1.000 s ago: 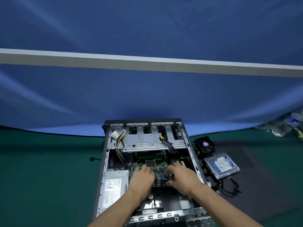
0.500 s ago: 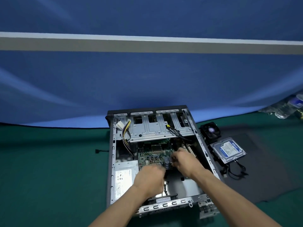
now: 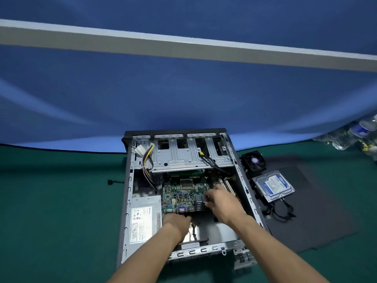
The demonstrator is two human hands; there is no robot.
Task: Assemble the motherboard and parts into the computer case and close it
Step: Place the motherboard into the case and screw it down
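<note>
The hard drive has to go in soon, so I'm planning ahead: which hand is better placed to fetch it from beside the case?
Probably the right hand. It is on the motherboard near the case's right wall, and the hard drive lies just outside that wall. The left hand is further left, at the board's near edge.

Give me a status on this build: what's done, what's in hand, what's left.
Done: the power supply sits in the open case. In hand: the motherboard is being set in place, the right hand gripping its port block, the left hand at its near edge. Left: the hard drive and fan lie outside on the table, and the dark side panel is off.
</note>
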